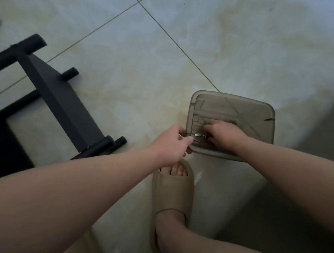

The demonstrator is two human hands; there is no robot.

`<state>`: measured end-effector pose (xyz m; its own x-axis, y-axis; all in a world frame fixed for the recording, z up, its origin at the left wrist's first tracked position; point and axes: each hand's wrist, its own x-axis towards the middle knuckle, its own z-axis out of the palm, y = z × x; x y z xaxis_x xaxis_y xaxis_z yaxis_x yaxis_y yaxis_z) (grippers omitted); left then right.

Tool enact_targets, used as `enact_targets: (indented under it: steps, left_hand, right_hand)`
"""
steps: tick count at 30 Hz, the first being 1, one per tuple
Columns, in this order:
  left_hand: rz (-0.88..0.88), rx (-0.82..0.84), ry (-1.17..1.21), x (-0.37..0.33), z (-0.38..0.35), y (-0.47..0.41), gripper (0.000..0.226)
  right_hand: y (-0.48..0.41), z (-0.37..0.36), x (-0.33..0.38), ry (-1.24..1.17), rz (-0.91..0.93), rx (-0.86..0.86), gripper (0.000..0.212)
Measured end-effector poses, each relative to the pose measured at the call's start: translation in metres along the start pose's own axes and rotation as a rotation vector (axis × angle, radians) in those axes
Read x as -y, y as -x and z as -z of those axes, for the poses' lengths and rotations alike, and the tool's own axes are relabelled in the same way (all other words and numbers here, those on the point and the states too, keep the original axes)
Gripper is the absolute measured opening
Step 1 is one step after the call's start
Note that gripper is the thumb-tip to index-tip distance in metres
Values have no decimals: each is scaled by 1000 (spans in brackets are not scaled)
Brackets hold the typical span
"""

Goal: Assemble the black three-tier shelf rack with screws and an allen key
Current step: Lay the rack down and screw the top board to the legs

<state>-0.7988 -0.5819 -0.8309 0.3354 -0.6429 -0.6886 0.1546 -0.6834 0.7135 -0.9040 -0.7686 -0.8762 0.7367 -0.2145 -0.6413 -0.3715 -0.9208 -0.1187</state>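
Fetching screws (199,135): left hand (170,143) grips the tray (256,104) rim, right hand (223,133) curled, grasp unclear; next, carry one to the rack (63,103).

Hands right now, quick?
Left hand: grips the tray rim.
Right hand: curled in the tray by the screws; hold cannot be told.

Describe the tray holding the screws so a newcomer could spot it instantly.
On the tiled floor, right of the black rack and just beyond the tan slipper, sits a shallow tray. It alone is translucent grey-brown with rounded corners, with small metal screws inside.
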Motion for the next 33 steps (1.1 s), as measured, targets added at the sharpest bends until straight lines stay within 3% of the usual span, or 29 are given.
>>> enact_targets:
  steps: [4, 8, 13, 17, 25, 29, 33]
  left_hand:
    - [11, 0, 7, -1, 1, 1, 11]
    - [22, 9, -10, -6, 0, 2, 16]
    - [30, -2, -22, -9, 0, 4, 15]
    - [27, -2, -38, -12, 1, 4, 20]
    - [141, 103, -111, -42, 19, 19, 56]
    - [49, -21, -279, -54, 56, 49, 43]
    - [-29, -206, -410, -58, 111, 90, 32]
  right_hand:
    - [1, 2, 4, -32, 17, -51, 15]
    - [-3, 8, 17, -144, 71, -63, 24]
    - [-14, 5, 30, -51, 86, 12, 30]
    - [-12, 3, 30, -67, 49, -10, 22]
    - [24, 50, 19, -470, -229, -302, 14]
    - [49, 91, 43, -531, -135, -489, 22]
    - [76, 134, 92, -566, 11, -544, 10]
